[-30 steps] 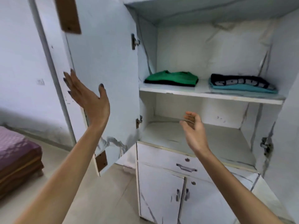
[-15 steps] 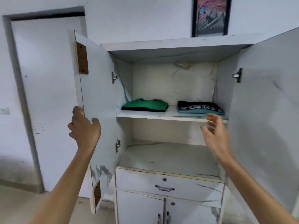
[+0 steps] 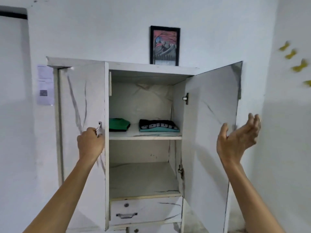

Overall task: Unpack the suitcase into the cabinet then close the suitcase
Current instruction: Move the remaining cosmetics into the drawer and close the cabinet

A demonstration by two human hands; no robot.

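Note:
The white marbled cabinet (image 3: 122, 65) stands against the wall. Its left door (image 3: 82, 101) is nearly closed, and my left hand (image 3: 90, 142) grips the metal handle (image 3: 99, 127) near its edge. The right door (image 3: 212, 118) is swung open; my right hand (image 3: 239, 140) is raised at its outer edge with relaxed fingers, holding nothing. On the upper shelf (image 3: 144, 136) lie a folded green shirt (image 3: 118, 124) and a folded black shirt (image 3: 158, 126) on top of a teal one. The lower shelf (image 3: 143, 179) is bare. No suitcase is in view.
A framed picture (image 3: 165, 45) stands on the cabinet top. A drawer (image 3: 146, 210) with a metal pull sits under the lower shelf. A paper notice (image 3: 45, 84) hangs on the wall at left, yellow decorations (image 3: 296, 64) at right.
The left door has swung from wide open to nearly closed, my left hand now on its handle. My right hand moved right to the open right door's edge. The view rose and backed off.

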